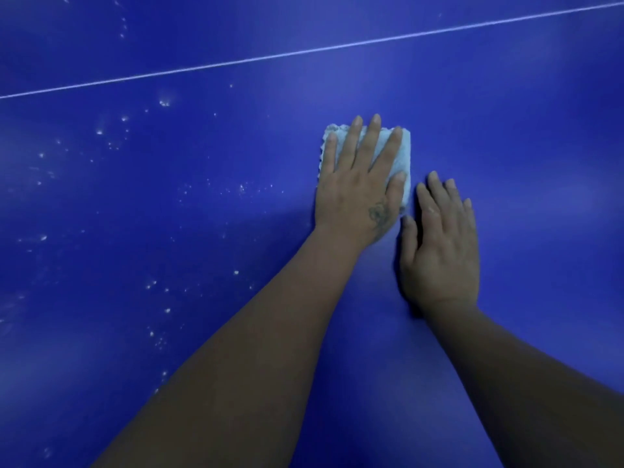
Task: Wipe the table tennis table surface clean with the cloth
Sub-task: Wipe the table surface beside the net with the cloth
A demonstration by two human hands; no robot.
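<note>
The blue table tennis table [506, 130] fills the whole view. A folded white cloth [403, 153] lies on it near the middle. My left hand [361, 177] presses flat on the cloth with straight, spread fingers and covers most of it. My right hand [442, 248] lies flat on the bare table just right of the cloth, fingers straight and together, its thumb close to the cloth's lower right corner.
White specks and smears of dust [162, 292] are scattered over the left half of the table. A thin white line [304, 52] runs across the surface beyond the hands. The part to the right of the hands looks smooth and free of specks.
</note>
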